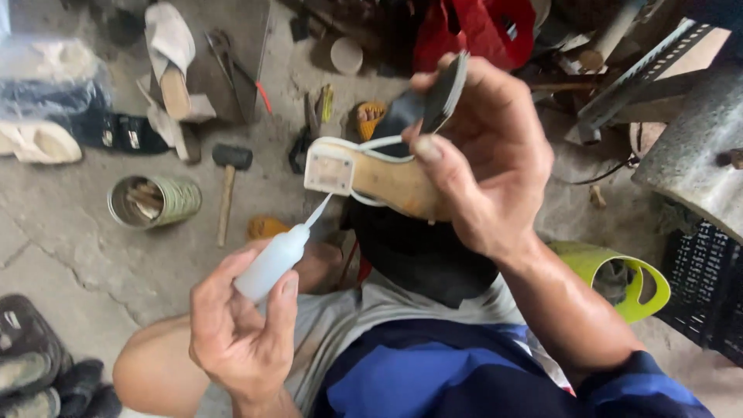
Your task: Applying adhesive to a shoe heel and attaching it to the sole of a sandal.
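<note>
My right hand grips a white-strapped sandal sole-up, with its tan underside and square heel end facing me. The same hand pinches a thin dark rubber sole piece above the sandal. My left hand squeezes a small white glue bottle. Its thin nozzle tip touches the sandal's heel end from below. Both hands are above my lap, over a dark cloth.
On the concrete floor lie a mallet, a tin can of scraps, pliers with red handles, shoes at the left edge and bottom left, a yellow-green plastic item, a black crate, and a red bag.
</note>
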